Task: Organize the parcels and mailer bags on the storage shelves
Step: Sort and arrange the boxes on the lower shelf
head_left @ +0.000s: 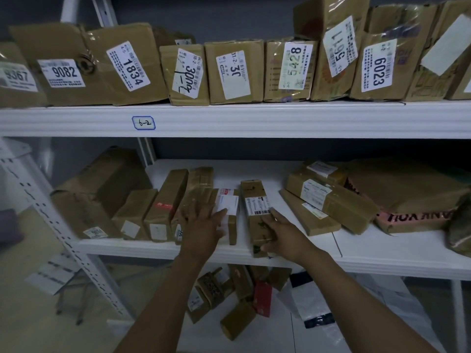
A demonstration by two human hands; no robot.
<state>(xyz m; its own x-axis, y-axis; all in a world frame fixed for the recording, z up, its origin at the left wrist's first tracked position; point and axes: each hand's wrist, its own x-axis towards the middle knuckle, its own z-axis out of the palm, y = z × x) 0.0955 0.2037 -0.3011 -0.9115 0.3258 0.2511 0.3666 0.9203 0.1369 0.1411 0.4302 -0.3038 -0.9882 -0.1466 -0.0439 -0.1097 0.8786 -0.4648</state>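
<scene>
On the middle shelf (382,250) a row of narrow brown parcels stands on edge. My left hand (204,222) lies flat with straight fingers against a parcel with a white label (229,203) and the taped parcel (197,184) beside it. My right hand (280,230) grips the right side of a long brown parcel with a barcode label (254,202), fingers curled round its edge. To the right, flat parcels (328,200) lie stacked beside a large brown mailer bag (407,184) on a pink box (418,217).
The top shelf (254,118), tagged 6-2, carries a row of numbered cardboard boxes (234,72). A perforated white upright (51,220) slants at the left. Below, several small parcels (237,319) and white mailer bags (311,304) lie loose on the lower shelf.
</scene>
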